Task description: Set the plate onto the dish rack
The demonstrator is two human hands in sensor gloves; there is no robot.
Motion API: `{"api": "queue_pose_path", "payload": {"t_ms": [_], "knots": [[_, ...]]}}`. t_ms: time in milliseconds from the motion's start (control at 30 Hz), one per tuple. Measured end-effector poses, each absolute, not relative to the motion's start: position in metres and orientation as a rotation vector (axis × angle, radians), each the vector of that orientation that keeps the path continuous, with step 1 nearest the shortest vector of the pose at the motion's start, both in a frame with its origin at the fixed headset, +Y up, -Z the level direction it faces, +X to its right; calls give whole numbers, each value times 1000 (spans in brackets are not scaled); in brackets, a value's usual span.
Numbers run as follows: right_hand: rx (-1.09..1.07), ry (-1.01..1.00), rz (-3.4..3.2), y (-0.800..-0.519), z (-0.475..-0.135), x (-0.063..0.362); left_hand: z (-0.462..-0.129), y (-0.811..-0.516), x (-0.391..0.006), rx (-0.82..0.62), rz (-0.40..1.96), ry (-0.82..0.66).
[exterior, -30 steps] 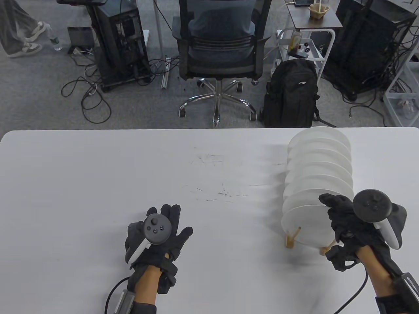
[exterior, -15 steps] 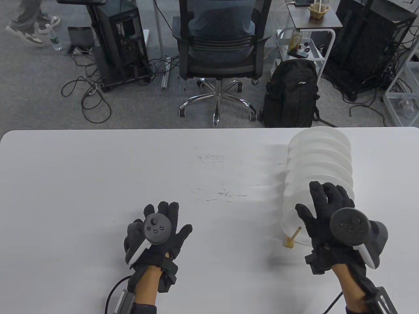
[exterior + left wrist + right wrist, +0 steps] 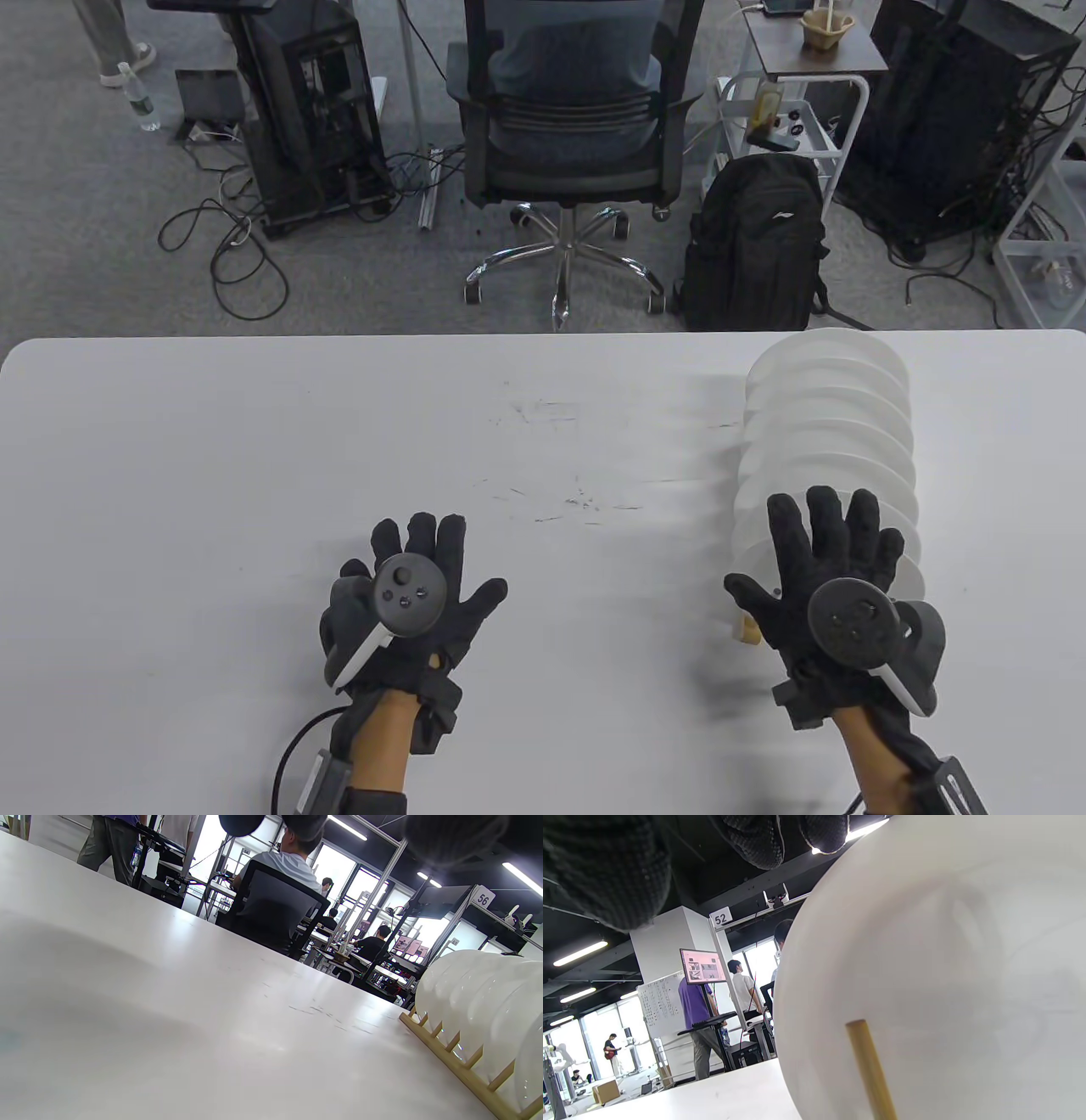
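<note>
Several white plates (image 3: 827, 424) stand upright in a row in a wooden dish rack (image 3: 749, 629) at the right of the white table (image 3: 254, 475). The nearest plate (image 3: 946, 984) fills the right wrist view, with a rack peg (image 3: 869, 1069) in front of it. My right hand (image 3: 827, 577) is open with fingers spread, hovering in front of the nearest plate and holding nothing. My left hand (image 3: 411, 586) lies open and flat on the table at centre-left, empty. The rack and plates also show in the left wrist view (image 3: 466, 1065).
Beyond the table's far edge stand an office chair (image 3: 573, 127) with a seated person, a black backpack (image 3: 755, 246), computer towers and floor cables. Faint scuff marks (image 3: 577, 501) mark the table's middle.
My right hand let go of the nearest plate, which stays in the rack, and drew back leftward and toward me with its fingers opening. My left hand barely moved.
</note>
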State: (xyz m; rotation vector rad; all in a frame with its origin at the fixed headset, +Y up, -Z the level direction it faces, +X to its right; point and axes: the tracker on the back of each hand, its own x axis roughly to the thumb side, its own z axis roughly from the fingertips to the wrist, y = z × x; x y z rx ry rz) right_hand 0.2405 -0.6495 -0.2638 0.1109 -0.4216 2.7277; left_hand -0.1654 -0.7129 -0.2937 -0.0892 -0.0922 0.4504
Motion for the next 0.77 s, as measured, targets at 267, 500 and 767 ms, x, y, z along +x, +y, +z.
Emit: {"api": "queue_pose_path", "payload": {"t_ms": [267, 500, 767], "knots": [[118, -367, 2714, -656, -262, 240, -291, -710, -165, -73, 433, -100], [122, -330, 2722, -656, -262, 239, -291, -709, -163, -81, 434, -109], [122, -299, 2709, -656, -263, 240, -290, -708, -161, -97, 427, -108]]}}
